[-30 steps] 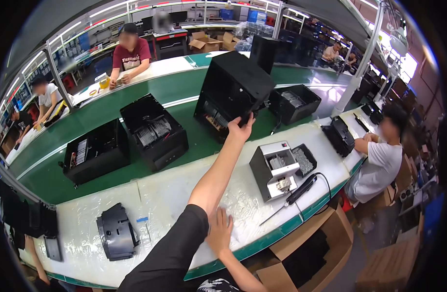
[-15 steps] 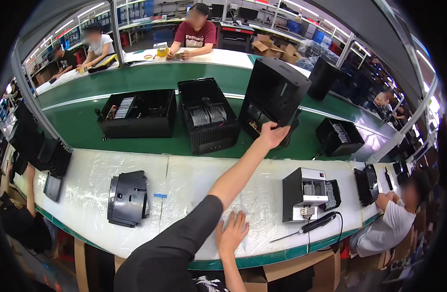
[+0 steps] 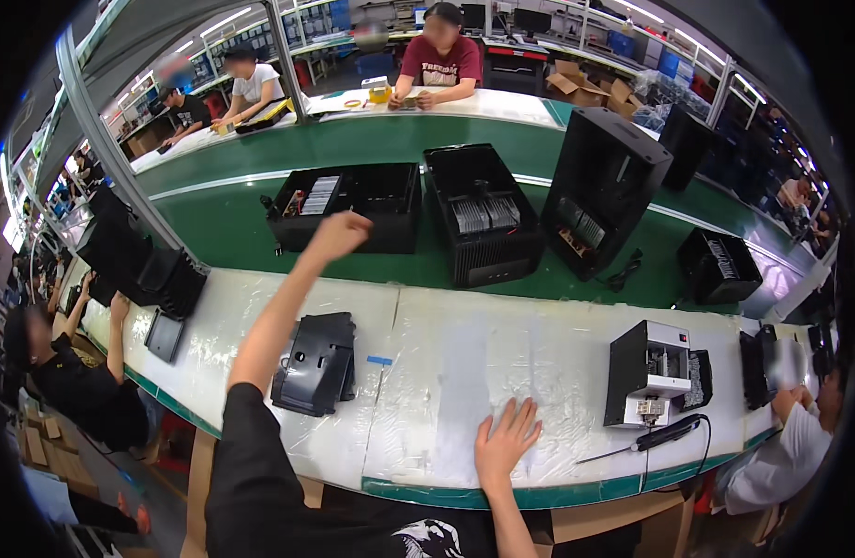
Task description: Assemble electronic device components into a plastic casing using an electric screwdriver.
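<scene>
My left hand (image 3: 338, 236) is raised over the near edge of a black open-topped case (image 3: 371, 228), its fingers loosely bent and holding nothing I can see. I cannot tell whether it touches that case. My right hand (image 3: 507, 445) lies flat on the plastic-covered white bench, fingers spread. Under my left forearm sits a black moulded cover (image 3: 316, 363). Along the green conveyor beyond are a second open black case (image 3: 488, 246) with finned metal inside and an upright black case (image 3: 604, 191).
A black-and-white screw feeder (image 3: 646, 372) and an electric screwdriver (image 3: 667, 434) with a cable lie at the right. A smaller black case (image 3: 720, 267) sits on the conveyor (image 3: 213, 209). Black parts (image 3: 134, 265) are stacked at the left. Several people work around the line.
My left hand has left the upright case and swung left to the leftmost open case. The upright case stays on the conveyor. My right hand remains flat on the bench. The view has turned left.
</scene>
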Tool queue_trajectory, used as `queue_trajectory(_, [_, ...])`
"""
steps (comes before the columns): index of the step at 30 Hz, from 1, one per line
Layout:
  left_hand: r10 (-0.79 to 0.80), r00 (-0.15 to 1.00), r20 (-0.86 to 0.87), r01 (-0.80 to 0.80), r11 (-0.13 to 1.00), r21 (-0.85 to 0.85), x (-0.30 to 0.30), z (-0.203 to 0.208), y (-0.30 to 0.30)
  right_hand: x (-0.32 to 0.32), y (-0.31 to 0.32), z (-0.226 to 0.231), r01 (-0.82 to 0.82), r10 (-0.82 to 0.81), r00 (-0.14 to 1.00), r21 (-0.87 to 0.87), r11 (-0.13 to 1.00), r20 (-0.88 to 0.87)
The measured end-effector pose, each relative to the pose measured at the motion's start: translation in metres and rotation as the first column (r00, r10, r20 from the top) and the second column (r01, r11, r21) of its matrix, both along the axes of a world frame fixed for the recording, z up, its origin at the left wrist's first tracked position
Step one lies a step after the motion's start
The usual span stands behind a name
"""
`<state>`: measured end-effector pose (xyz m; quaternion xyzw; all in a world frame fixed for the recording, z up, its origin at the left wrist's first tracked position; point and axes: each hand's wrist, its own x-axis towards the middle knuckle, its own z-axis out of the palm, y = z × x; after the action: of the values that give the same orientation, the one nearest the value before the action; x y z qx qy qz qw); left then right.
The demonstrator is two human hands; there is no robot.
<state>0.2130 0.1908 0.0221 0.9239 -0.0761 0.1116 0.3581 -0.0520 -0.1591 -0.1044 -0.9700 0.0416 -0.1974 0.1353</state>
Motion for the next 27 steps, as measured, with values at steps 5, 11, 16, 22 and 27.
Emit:
queue_trajectory(5, [0.322, 0.877, 0.357, -0.479, 0.655, 0.585, 0.024, -0.063, 0.124, 0.001, 0.012, -0.004, -0.012, 0.012, 1.000, -0.026, 1.000, -0.009])
queue_trajectory(11, [0.250, 0.923, 0.293, -0.385, 0.621, 0.682, 0.042, -0.062, 0.130, 0.000, 0.018, -0.007, 0.038, -0.038, 0.999, -0.017, 0.999, 0.006])
queue_trajectory(16, [0.127, 0.978, 0.164, -0.205, 0.712, 0.671, 0.041, -0.044, 0.139, 0.004, 0.020, -0.003, 0.024, -0.024, 0.999, -0.006, 1.000, 0.036])
queue_trajectory(22, [-0.001, 0.995, 0.105, -0.059, 0.817, 0.573, 0.036, 0.026, 0.085, 0.003, 0.009, -0.001, 0.065, -0.065, 0.997, 0.009, 0.998, 0.043])
queue_trajectory(27, [0.067, 0.991, 0.116, -0.118, 0.848, 0.516, 0.035, 0.062, 0.093, 0.002, 0.004, -0.002, 0.072, -0.071, 0.996, -0.012, 0.997, 0.056])
